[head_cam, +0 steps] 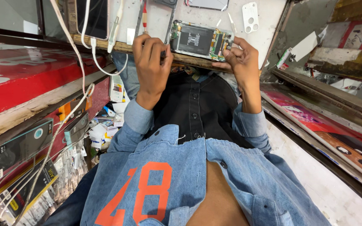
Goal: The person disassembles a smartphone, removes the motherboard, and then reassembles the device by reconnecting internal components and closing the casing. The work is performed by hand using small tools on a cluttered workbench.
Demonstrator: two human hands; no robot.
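Both your hands are closed on the opened phone [201, 40], one at each end, and you hold it flat at the near edge of the white workbench [269, 25], its back cover off and the dark battery and green board facing up. Your left hand [151, 62] curls in a loose fist over the phone's left end, knuckles toward you, fingers wrapped down over the wooden lip of the bench; whether it also holds a small tool I cannot tell. Your right hand [241, 56] pinches the right end, thumb and forefinger tips right on the corner by the camera cutout, wrist bent inward. Both forearms rise from rolled denim cuffs and angle toward each other, elbows tucked near your chest. Farther back on the bench lies a white camera-frame piece [250, 16], well right of a second phone [92, 19] with a white cable [89, 46] trailing off the bench's left edge, and a red-handled screwdriver [145, 16] between them.
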